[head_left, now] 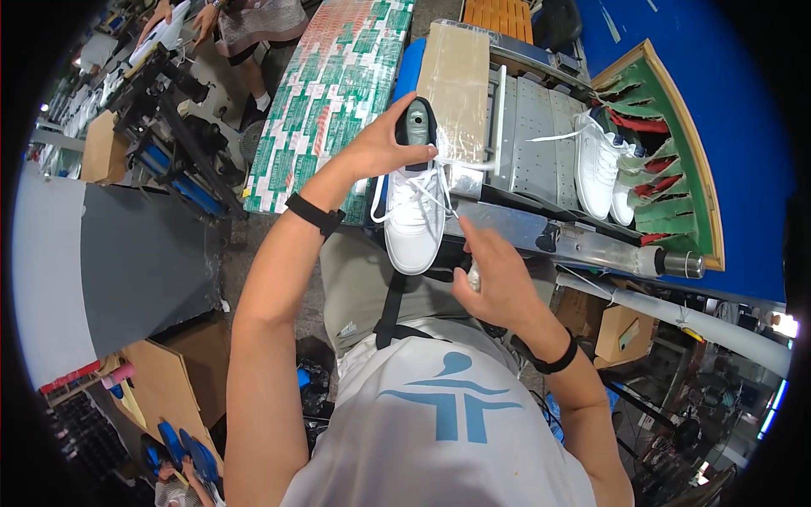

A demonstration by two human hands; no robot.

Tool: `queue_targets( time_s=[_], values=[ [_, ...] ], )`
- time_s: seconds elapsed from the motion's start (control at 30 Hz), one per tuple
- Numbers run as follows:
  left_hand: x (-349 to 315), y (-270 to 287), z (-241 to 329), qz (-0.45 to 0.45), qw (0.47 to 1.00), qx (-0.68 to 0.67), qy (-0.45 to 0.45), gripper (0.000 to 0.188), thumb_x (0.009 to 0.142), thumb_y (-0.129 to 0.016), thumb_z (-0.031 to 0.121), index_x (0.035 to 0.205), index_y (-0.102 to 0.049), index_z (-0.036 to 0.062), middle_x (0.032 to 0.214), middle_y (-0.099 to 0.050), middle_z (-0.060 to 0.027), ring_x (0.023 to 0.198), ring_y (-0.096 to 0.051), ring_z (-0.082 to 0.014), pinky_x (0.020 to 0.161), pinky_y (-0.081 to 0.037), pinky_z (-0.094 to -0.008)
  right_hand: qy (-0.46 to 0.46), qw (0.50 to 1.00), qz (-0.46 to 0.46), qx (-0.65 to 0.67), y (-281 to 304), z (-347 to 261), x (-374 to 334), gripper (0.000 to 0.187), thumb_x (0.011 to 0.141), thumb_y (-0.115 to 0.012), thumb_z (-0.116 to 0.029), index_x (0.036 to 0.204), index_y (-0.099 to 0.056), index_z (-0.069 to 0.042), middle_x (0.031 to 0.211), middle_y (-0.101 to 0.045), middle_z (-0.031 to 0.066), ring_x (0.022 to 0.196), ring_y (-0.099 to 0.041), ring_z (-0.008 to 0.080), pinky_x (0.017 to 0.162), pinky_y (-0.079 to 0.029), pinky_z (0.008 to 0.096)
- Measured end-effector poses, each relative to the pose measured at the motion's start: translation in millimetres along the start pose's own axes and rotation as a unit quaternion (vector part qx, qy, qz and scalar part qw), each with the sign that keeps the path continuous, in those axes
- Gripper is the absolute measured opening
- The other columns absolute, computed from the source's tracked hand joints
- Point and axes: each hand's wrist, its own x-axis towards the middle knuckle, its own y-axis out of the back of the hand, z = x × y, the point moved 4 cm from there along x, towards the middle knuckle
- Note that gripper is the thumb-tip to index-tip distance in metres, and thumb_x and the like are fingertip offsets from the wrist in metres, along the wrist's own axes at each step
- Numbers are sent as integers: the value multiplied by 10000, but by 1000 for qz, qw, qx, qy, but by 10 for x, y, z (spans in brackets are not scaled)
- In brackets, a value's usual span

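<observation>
A white sneaker (412, 228) with white laces and a dark collar is held toe toward me, in front of my body. My left hand (378, 148) is closed round its collar, with the thumb across the top near the tongue. Just right of the shoe is my right hand (503, 275), its fingers curled round a thin tool with a pale handle (474, 276). The tool's tip reaches up beside the loose lace (445, 196); whether it touches the lace I cannot tell. Most of the tool is hidden by my fingers.
Behind the shoe, a cardboard sheet (456, 80) lies beside a metal conveyor (528, 114). Two more white sneakers (596, 173) stand there, before a frayed green curtain (676, 190) in a blue machine (726, 127). Printed-tape-wrapped packages (329, 101) are at left; another person (262, 29) is beyond.
</observation>
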Motion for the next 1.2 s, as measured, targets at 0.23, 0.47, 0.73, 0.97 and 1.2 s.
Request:
queue_targets(
  time_s=[0.23,0.47,0.73,0.97,1.2],
  values=[
    [43,-71,-2,17,1000,-12,-5,1110,874,-910,318,1741,-257,85,1633,-506,-233,1500,-517,-331,1255,-400,-437,26,994,102,-8,-246,205,552,711,859,-716,-158,1479,-531,135,1038,-644,233,949,-650,413,858,-532,502],
    [55,-56,-39,38,999,30,-20,1118,854,-926,326,1735,-280,83,1629,-509,-237,1501,-515,-334,1254,-401,-447,26,994,109,4,-323,299,603,698,867,-716,-197,1453,-550,143,1033,-641,243,937,-642,423,864,-526,516],
    [86,-14,-95,44,997,47,-39,1188,774,-945,448,1699,-330,27,1572,-500,-304,1457,-534,-425,1206,-460,-465,41,995,43,-83,-131,-59,164,774,824,-728,-168,1511,-513,116,1008,-622,197,903,-618,385,833,-503,483],
    [90,-30,-71,37,997,52,-34,1183,776,-947,446,1703,-327,52,1593,-483,-298,1483,-506,-425,1230,-432,-466,109,979,67,-158,-393,-138,706,764,802,-756,-235,1441,-562,135,985,-623,182,890,-633,346,812,-493,465],
    [109,-39,-48,40,997,68,-18,1184,761,-959,391,1693,-328,25,1598,-508,-273,1487,-520,-378,1241,-422,-446,71,990,46,-115,-568,-137,828,771,813,-757,-247,1446,-550,141,985,-633,200,892,-665,370,817,-524,474]
  ],
)
